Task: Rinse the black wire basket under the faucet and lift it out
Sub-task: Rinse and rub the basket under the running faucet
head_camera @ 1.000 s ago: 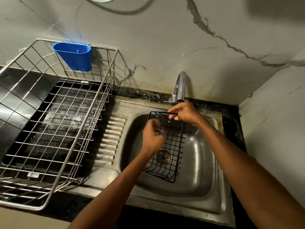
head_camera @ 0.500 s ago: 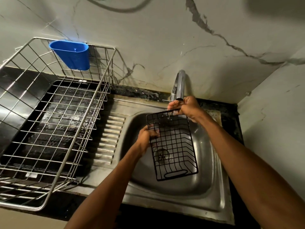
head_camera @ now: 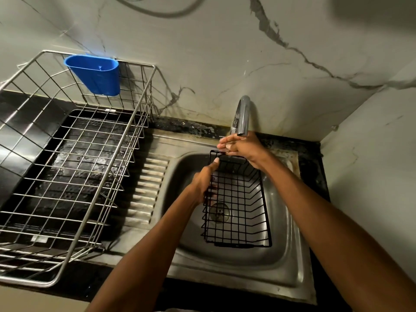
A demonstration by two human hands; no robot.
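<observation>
The black wire basket [head_camera: 238,212] lies over the steel sink [head_camera: 283,255] with its open side facing up, its far end just below the faucet [head_camera: 242,118]. My left hand [head_camera: 203,183] grips the basket's left rim, thumb along the top wire. My right hand [head_camera: 244,147] holds the far rim directly under the spout, fingers wet and pointing left. Whether water is running is not visible. The drain [head_camera: 219,212] shows through the basket's mesh.
A large steel wire dish rack [head_camera: 90,176] stands on the left counter with a blue plastic holder [head_camera: 94,74] hooked on its back rim. The ridged drainboard [head_camera: 148,188] lies between rack and bowl. Marble walls close the back and right.
The basket has turned from standing on edge to lying open side up, shifting right and back under the spout. My right hand rose to the faucet tip; my left slid along the left rim.
</observation>
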